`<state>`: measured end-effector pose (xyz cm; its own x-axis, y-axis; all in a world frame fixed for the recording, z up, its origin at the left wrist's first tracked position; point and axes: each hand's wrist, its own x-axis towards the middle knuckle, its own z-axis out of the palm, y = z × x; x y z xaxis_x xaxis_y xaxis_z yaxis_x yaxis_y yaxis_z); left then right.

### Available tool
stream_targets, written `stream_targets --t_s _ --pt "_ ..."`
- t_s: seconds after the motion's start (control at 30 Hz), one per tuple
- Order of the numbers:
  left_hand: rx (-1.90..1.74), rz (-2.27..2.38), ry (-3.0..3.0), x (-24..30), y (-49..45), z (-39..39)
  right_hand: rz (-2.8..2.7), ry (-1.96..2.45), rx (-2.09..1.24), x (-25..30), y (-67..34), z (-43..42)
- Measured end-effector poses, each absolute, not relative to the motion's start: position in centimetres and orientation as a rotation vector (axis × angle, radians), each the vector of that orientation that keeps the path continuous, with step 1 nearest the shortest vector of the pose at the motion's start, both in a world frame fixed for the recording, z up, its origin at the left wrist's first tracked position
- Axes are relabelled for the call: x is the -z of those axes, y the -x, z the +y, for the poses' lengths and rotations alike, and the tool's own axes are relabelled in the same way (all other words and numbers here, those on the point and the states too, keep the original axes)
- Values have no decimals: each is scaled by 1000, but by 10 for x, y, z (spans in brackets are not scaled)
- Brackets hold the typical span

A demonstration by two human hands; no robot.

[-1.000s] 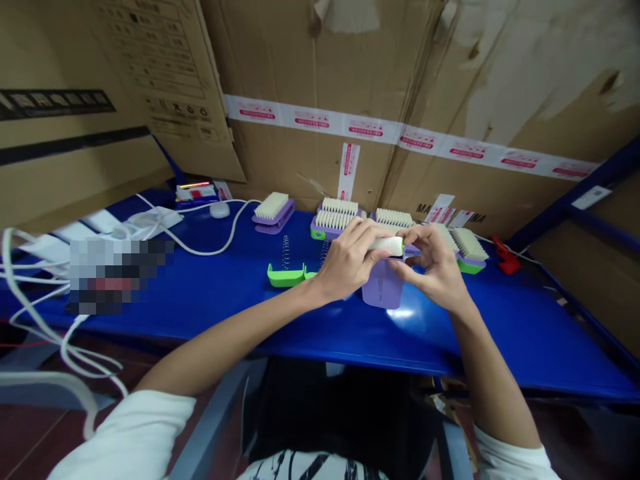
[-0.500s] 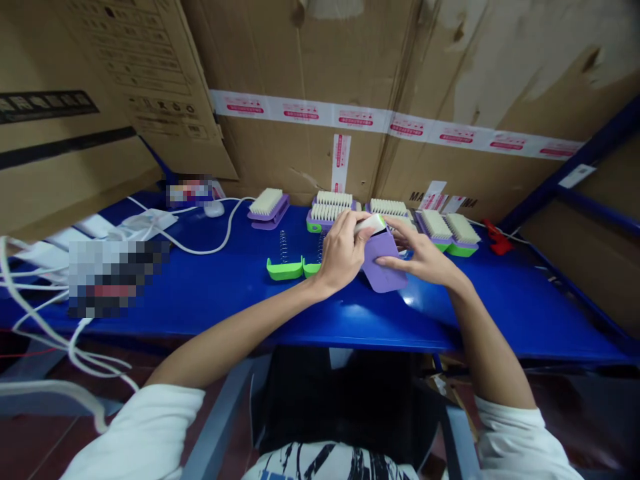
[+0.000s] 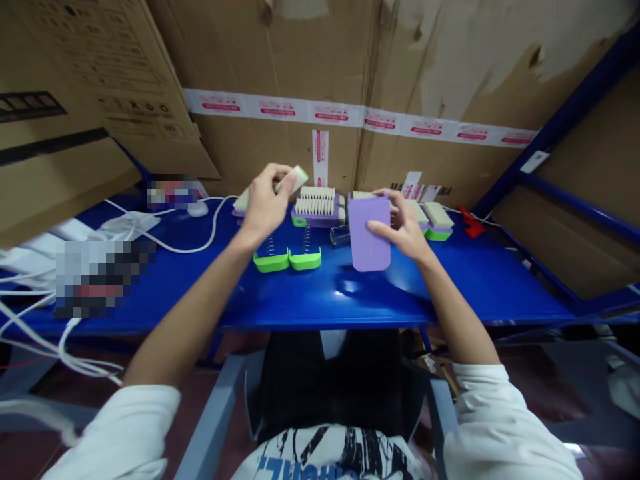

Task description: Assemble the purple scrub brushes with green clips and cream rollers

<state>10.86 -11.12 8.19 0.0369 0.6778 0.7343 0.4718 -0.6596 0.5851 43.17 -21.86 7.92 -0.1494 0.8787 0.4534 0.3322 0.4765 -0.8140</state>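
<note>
My left hand (image 3: 265, 203) is raised above the blue table (image 3: 480, 287) and pinches a small pale green and white brush piece (image 3: 295, 179). My right hand (image 3: 403, 230) grips a flat purple plastic body (image 3: 369, 232), held upright with its lower edge close to the table. Below my left hand two green bases with metal springs (image 3: 287, 257) sit on the table. Behind both hands a row of purple and green brushes with white bristles (image 3: 317, 205) lines the back edge.
Cardboard boxes (image 3: 350, 80) wall off the back and left. White cables (image 3: 190, 243) and a power strip lie at the left, with a blurred patch beside them. A red clip (image 3: 470, 223) sits at the right. A blue shelf frame (image 3: 575, 200) rises on the right.
My hands have come apart: the left lifted the pale piece up and to the left, the right kept the purple body and turned it upright. The camera tilted down.
</note>
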Motion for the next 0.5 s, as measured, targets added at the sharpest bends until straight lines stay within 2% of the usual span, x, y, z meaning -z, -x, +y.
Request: stream_targets --t_s 0.1,0.23,0.33,0.5 --pt "-1057 1694 -2419 -81 -46 -122 -1525 975 -514 -73 -443 -205" --pt "-469 2130 -2317 -66 1 -146 -1450 946 -387 -60 -453 -186" --pt "-350 2164 -2260 -50 9 -158 -1436 912 -420 -54 -452 -178" --pt "-437 2096 -2209 -42 7 -157 -1372 879 -535 -57 -440 -181"
